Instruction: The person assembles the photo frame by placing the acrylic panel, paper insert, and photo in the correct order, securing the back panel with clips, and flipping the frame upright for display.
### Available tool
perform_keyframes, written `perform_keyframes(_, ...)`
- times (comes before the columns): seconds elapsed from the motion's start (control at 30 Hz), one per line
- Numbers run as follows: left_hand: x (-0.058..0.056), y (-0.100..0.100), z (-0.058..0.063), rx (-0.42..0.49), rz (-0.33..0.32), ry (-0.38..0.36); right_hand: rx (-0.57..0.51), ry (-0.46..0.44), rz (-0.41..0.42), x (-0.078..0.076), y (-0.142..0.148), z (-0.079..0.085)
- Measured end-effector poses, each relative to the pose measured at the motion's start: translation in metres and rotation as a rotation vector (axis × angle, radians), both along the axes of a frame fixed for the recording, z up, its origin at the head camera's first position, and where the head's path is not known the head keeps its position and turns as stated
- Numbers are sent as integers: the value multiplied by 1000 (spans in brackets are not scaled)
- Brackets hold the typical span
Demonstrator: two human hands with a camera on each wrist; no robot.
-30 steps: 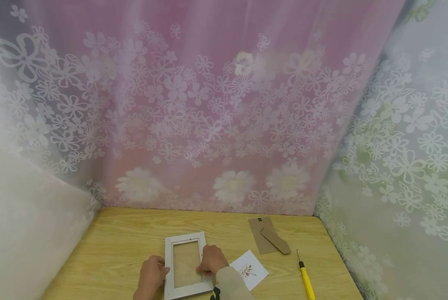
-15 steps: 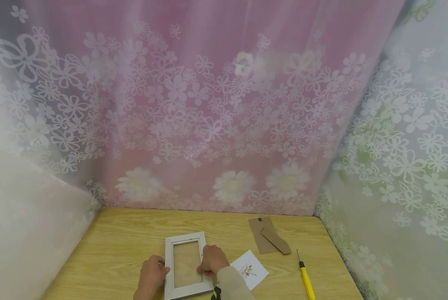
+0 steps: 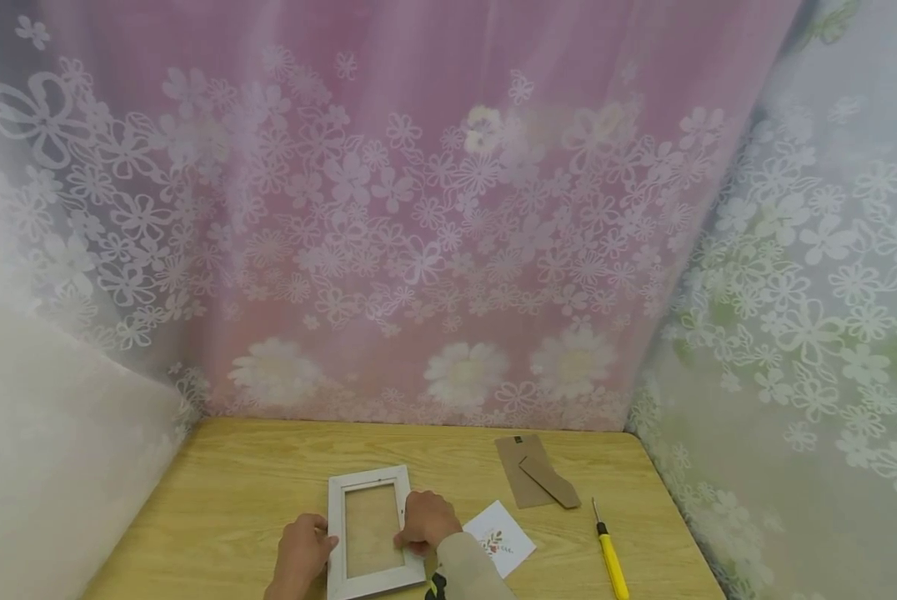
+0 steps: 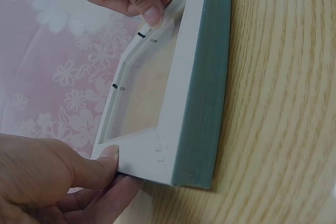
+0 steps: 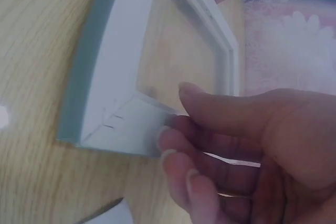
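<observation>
1. Slightly shifted since half a second ago is the whole head view, its contents sitting a touch further left. Against the white frame (image 3: 336, 508), the left hand (image 3: 303, 546) and right hand (image 3: 429, 520) have kept their places.
2. Two hands, apart, on opposite sides of the frame. The left grips its left rail, thumb on top and fingers beneath. The right has its fingers curled over the right rail, thumb at the inner edge; what exactly lies between that thumb and forefinger, I cannot tell.
3. One frame, lying near the front of the wooden table (image 3: 231, 500), with one clear pane (image 3: 371, 533).
4. To its right: one white card (image 3: 504, 537) with a floral print, one brown board (image 3: 514, 475) with one narrow brown strip (image 3: 552, 483) across it, and one screwdriver (image 3: 611, 562) with a yellow handle.
5. Three large white blossoms (image 3: 465, 375) run along the bottom of the pink curtain (image 3: 433, 208).
6. Both wrist views show the teal outer side (image 4: 202, 103) of the frame, which the head view hides. The left wrist view makes out two dark tabs (image 4: 115, 86) on the far rail, one just beside the right thumb.
7. In the right wrist view, thin dark marks (image 5: 108, 126) show at a mitred corner.
</observation>
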State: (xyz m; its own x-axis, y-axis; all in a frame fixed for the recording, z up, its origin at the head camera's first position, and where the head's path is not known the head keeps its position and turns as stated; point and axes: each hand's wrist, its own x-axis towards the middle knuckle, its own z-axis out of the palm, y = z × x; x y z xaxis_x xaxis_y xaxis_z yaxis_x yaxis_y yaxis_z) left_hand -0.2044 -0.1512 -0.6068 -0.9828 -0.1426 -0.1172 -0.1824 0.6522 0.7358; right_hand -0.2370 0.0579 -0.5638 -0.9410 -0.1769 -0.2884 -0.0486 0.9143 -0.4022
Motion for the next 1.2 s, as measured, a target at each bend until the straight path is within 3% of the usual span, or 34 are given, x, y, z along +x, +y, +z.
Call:
perform_keyframes(0.27, 2, -1, 1, -12, -17, 17, 14, -37, 52, -6, 8, 4)
perform_keyframes(0.47, 3, -1, 0, -8, -12, 16, -9, -86, 44, -8, 19, 8)
perform_keyframes(0.67, 3, -1, 0, -6, -17, 25, 0, -40, 87, -8, 34, 11)
perform_keyframes(1.0, 2, -1, -2, 7, -15, 42, 162, 13, 114, -8, 56, 11)
perform_keyframes(1.2, 1, -1, -3, 7, -11, 40, 125, 65, 152, -12, 65, 4)
